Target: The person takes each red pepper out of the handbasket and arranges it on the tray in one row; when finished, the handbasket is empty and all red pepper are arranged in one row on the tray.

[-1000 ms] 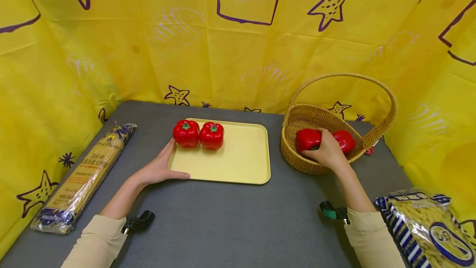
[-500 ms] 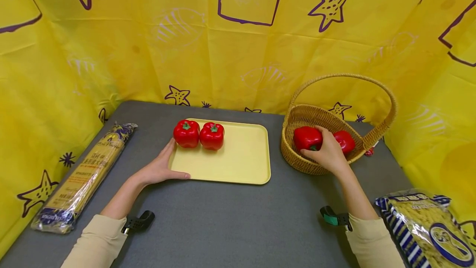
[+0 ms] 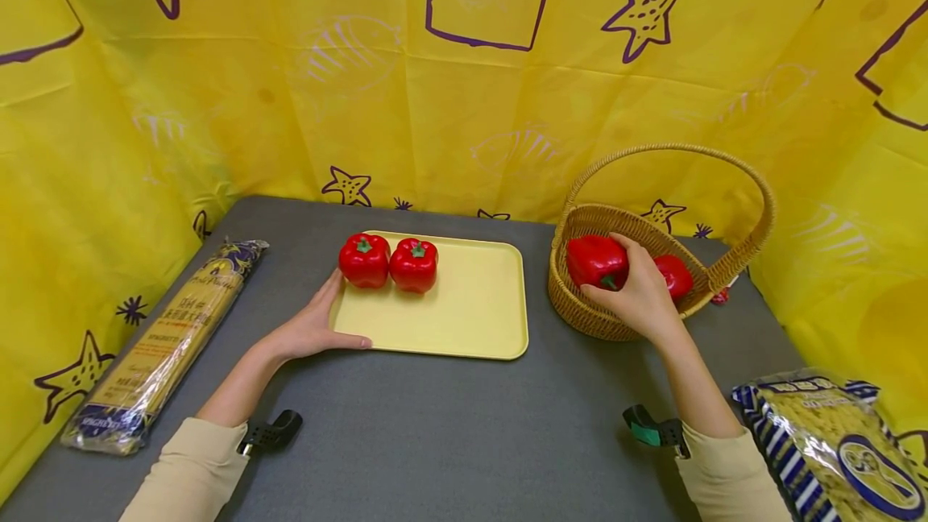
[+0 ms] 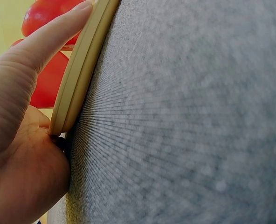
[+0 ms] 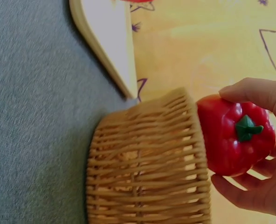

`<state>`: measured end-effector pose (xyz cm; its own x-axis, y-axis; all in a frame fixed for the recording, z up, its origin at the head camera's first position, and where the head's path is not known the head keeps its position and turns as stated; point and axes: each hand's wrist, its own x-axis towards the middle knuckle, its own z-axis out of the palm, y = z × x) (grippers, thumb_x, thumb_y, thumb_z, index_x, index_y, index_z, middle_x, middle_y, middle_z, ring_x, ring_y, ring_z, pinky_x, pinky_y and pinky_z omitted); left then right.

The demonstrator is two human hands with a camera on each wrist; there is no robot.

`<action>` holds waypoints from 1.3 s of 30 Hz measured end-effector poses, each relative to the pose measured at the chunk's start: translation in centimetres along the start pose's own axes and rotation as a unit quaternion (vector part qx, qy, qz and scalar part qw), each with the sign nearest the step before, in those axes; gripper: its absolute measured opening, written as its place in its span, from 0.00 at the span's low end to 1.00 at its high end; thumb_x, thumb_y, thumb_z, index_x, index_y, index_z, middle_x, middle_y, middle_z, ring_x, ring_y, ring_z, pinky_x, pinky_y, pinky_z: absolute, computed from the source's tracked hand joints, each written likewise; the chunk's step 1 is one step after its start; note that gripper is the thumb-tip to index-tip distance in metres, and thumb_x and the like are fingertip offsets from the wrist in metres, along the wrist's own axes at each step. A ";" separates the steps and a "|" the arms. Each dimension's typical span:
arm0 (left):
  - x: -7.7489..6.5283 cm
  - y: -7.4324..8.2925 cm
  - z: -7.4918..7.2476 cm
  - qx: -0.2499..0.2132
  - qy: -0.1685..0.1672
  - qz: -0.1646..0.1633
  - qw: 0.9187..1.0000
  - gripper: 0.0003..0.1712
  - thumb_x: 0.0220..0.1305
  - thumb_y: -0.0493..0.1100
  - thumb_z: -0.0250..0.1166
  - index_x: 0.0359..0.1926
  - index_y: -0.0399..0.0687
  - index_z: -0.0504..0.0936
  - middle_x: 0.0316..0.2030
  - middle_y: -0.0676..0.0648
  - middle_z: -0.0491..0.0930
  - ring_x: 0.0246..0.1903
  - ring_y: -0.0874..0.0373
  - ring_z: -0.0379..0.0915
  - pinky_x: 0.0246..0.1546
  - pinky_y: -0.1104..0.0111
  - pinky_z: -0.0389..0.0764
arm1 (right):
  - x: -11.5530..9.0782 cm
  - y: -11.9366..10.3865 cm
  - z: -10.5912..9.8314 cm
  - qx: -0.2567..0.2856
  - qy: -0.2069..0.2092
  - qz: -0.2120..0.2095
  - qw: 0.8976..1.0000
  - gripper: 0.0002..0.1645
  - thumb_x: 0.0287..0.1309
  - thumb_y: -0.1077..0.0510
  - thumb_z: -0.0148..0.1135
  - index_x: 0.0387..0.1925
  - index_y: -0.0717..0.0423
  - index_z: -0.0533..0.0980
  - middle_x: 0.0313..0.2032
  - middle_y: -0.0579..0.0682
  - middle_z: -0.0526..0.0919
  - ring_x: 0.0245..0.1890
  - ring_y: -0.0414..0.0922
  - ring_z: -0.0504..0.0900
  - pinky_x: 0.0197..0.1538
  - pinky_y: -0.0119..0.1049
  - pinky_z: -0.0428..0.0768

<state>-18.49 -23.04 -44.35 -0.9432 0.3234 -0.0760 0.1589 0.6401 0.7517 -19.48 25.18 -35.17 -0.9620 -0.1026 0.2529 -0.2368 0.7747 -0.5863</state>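
Note:
In the head view my right hand [image 3: 641, 292] holds a glossy red bell pepper [image 3: 596, 260] at the basket's mouth. The right wrist view shows thumb and fingers around this bell pepper [image 5: 233, 135], its green stem facing the camera, just above the wicker rim. A second red bell pepper [image 3: 674, 276] lies inside the wicker basket [image 3: 580, 316], partly behind the hand. My left hand [image 3: 312, 329] rests at the left front corner of a pale yellow tray [image 3: 471, 308], straight thumb [image 4: 49, 39] against the rim. Two red bell peppers [image 3: 365, 260] stand side by side at the tray's back left.
The basket's tall handle [image 3: 670, 147] arches over its opening. A spaghetti pack [image 3: 174, 337] lies at the left of the grey table [image 3: 449, 433], and a pasta bag [image 3: 834, 441] at the right. A yellow printed cloth [image 3: 464, 119] hangs behind and at both sides.
My right hand has lifted the bell pepper from inside the basket, up and slightly left. The left hand, the tray and its two bell peppers have stayed in place.

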 end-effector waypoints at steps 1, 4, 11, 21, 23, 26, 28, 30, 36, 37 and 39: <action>0.0 0.0 0.0 0.000 0.000 -0.001 1.000 0.76 0.47 0.59 0.77 0.76 0.44 0.29 0.75 0.36 0.26 0.73 0.37 0.26 0.66 0.36 0.41 | 0.0 -0.2 0.0 0.000 0.002 -0.002 1.000 0.52 0.47 0.55 0.76 0.69 0.62 0.58 0.61 0.67 0.67 0.57 0.63 0.69 0.55 0.64 0.70; -0.1 0.2 0.0 0.000 -0.001 -0.004 1.000 0.76 0.47 0.59 0.77 0.76 0.44 0.29 0.75 0.36 0.27 0.73 0.37 0.26 0.66 0.36 0.42 | -0.1 -0.9 -0.1 0.001 0.002 -0.002 1.000 0.53 0.47 0.55 0.76 0.70 0.62 0.57 0.62 0.66 0.67 0.58 0.63 0.68 0.56 0.65 0.70; -0.2 0.2 -0.1 -0.002 -0.002 -0.006 1.000 0.76 0.47 0.58 0.77 0.76 0.44 0.29 0.75 0.35 0.27 0.73 0.36 0.26 0.65 0.36 0.42 | 0.0 -2.4 0.0 0.013 -0.003 -0.004 1.000 0.54 0.46 0.54 0.76 0.70 0.60 0.57 0.61 0.65 0.69 0.57 0.61 0.68 0.55 0.63 0.70; -0.2 0.2 -0.1 -0.008 0.000 -0.003 1.000 0.75 0.47 0.58 0.77 0.76 0.43 0.29 0.75 0.35 0.26 0.73 0.37 0.25 0.66 0.36 0.41 | 0.1 -4.1 1.2 0.024 -0.010 -0.034 0.999 0.53 0.43 0.55 0.77 0.69 0.58 0.60 0.58 0.62 0.71 0.55 0.60 0.69 0.52 0.60 0.74; -0.2 0.2 -0.1 -0.008 0.001 -0.003 1.000 0.76 0.47 0.58 0.78 0.76 0.43 0.29 0.75 0.35 0.26 0.73 0.37 0.25 0.66 0.36 0.41 | 0.2 -4.4 1.6 0.025 -0.014 -0.039 0.999 0.53 0.43 0.56 0.77 0.69 0.58 0.60 0.59 0.61 0.71 0.55 0.60 0.69 0.52 0.59 0.74; -0.1 0.0 0.0 -0.009 0.001 -0.001 1.000 0.76 0.47 0.57 0.78 0.76 0.44 0.29 0.75 0.36 0.26 0.73 0.37 0.25 0.66 0.36 0.41 | 0.3 -4.8 2.1 0.029 -0.021 -0.045 0.998 0.53 0.43 0.56 0.77 0.69 0.58 0.60 0.60 0.61 0.70 0.56 0.59 0.70 0.53 0.58 0.75; -0.1 0.0 0.0 -0.009 0.001 -0.001 1.000 0.76 0.47 0.57 0.78 0.76 0.44 0.28 0.75 0.36 0.26 0.73 0.37 0.25 0.66 0.36 0.41 | 0.4 -5.0 2.5 0.033 -0.026 -0.050 0.998 0.53 0.43 0.56 0.77 0.69 0.58 0.60 0.60 0.61 0.70 0.56 0.59 0.71 0.53 0.58 0.76; -0.1 -0.1 0.0 -0.009 0.000 -0.002 1.000 0.76 0.47 0.57 0.78 0.76 0.44 0.29 0.75 0.36 0.26 0.73 0.37 0.25 0.66 0.36 0.41 | 0.4 -5.1 2.9 0.036 -0.030 -0.055 0.997 0.53 0.43 0.57 0.77 0.69 0.58 0.60 0.60 0.61 0.71 0.56 0.58 0.71 0.53 0.57 0.76; -0.1 0.0 0.0 -0.005 -0.001 -0.007 1.000 0.76 0.47 0.58 0.77 0.76 0.43 0.29 0.75 0.35 0.27 0.73 0.36 0.26 0.66 0.36 0.42 | 0.6 -5.4 3.9 0.043 -0.041 -0.069 0.996 0.52 0.44 0.58 0.77 0.69 0.59 0.61 0.60 0.61 0.71 0.56 0.58 0.71 0.54 0.56 0.76; -0.1 0.0 0.0 -0.005 -0.001 -0.007 1.000 0.76 0.47 0.58 0.77 0.76 0.43 0.29 0.75 0.35 0.27 0.73 0.36 0.26 0.66 0.36 0.41 | 0.6 -5.5 4.0 0.043 -0.043 -0.070 0.996 0.51 0.44 0.58 0.77 0.69 0.59 0.61 0.60 0.60 0.71 0.56 0.58 0.71 0.53 0.56 0.76; -0.1 0.1 0.0 -0.004 0.000 -0.007 1.000 0.76 0.47 0.58 0.77 0.76 0.42 0.29 0.75 0.35 0.27 0.73 0.36 0.26 0.66 0.36 0.41 | 0.7 -5.7 4.3 0.043 -0.049 -0.074 0.995 0.52 0.44 0.57 0.77 0.69 0.59 0.61 0.60 0.60 0.70 0.56 0.58 0.71 0.53 0.55 0.77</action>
<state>-18.37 -23.07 -44.27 -0.9450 0.3154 -0.0863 0.1439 0.6381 0.7564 -19.33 18.00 -34.96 -0.9237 -0.2744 0.2674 -0.3828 0.6909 -0.6133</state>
